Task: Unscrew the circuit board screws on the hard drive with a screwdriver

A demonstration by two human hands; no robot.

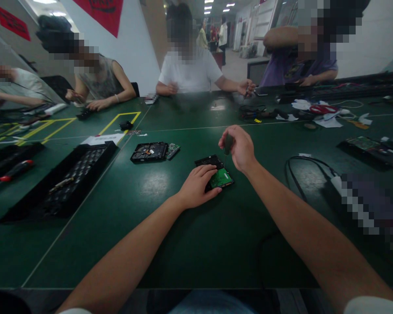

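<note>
My left hand (198,185) lies over a hard drive (223,178), its fingers across the top and its thumb along the near edge, gripping it against the table. A green circuit board shows on the drive's right part; the palm and fingers hide some of the rest. Just above the far side of the drive, my right hand (239,146) is closed around the dark green handle of a screwdriver (228,144), held upright. Its thin shaft is blurred and I cannot tell whether the tip touches a screw. Left of the hands sits another hard drive (149,151) beside a small circuit board (173,151).
A long black tray (68,179) stands at the left, near a red-and-black screwdriver (16,170). At the right are a black device with a circuit board (371,150), a looping cable (309,159) and paper scraps (330,120). Several people sit across the green table (170,257).
</note>
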